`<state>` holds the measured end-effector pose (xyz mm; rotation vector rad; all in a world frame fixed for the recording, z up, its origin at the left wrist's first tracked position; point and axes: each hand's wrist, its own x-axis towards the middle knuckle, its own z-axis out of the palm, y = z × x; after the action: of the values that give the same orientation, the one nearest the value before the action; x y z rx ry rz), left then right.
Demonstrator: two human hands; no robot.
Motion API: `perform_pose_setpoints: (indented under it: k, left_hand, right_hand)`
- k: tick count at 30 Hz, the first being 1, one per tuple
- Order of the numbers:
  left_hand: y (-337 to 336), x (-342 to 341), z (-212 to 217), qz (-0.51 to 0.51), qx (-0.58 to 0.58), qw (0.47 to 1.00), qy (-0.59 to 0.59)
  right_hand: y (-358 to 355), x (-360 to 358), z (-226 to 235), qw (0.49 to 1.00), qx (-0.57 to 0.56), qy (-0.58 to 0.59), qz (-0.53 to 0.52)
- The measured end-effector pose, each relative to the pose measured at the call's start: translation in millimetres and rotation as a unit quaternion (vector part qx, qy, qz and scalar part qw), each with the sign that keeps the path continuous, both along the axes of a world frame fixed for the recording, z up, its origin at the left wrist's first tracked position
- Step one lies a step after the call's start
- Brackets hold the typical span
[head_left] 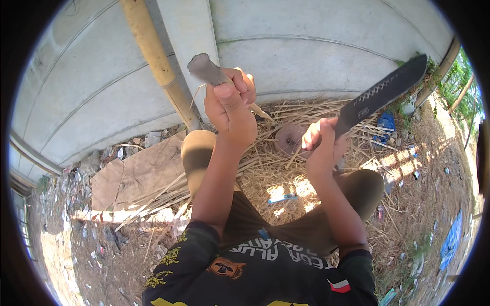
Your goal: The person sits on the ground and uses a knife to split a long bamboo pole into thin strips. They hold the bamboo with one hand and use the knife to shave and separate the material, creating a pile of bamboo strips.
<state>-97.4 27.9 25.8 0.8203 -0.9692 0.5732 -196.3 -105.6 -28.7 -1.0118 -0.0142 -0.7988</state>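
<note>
My left hand [230, 104] is raised in front of the wall, its fingers wrapped round a short wooden stick. The stick's grey, rough, blunt end [205, 70] sticks out above the thumb and is partly blurred. A pale, tapered end [261, 111] shows below the fingers, pointing down to the right. On the right, my right hand [325, 144] grips a machete by its handle, which the fingers mostly hide. The black machete blade [383, 94] slants up to the right, apart from the stick. Between my knees and the wall stands a round wooden block [289, 138].
Pale split strips [311, 108] and straw-like shavings [265, 176] cover the ground around the block. A flattened brown sheet [135, 176] lies at left. A bamboo pole [153, 51] leans by the concrete wall [296, 66]. Blue plastic [386, 125] lies at right.
</note>
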Motion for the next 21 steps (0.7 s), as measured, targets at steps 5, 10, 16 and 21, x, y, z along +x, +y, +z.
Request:
perform_pose_setpoints:
  k: [5,10,16,21]
  left_hand:
    - [-7,-1,2,0.002,-0.006,1.0,-0.008]
    - [8,10,1,-0.001,-0.043,0.999,0.014]
    - [7,6,-1,-0.013,-0.037,0.999,0.02]
    - [2,5,-7,-0.024,-0.023,0.999,0.001]
  right_hand:
    - [-5,7,-94,0.856,-0.161,0.426,0.244]
    - [-1,-5,-8,0.914,-0.055,0.36,0.177]
    - [15,11,-46,0.987,-0.02,0.16,0.02]
    - [-11,27,-33,0.79,-0.151,0.556,0.209]
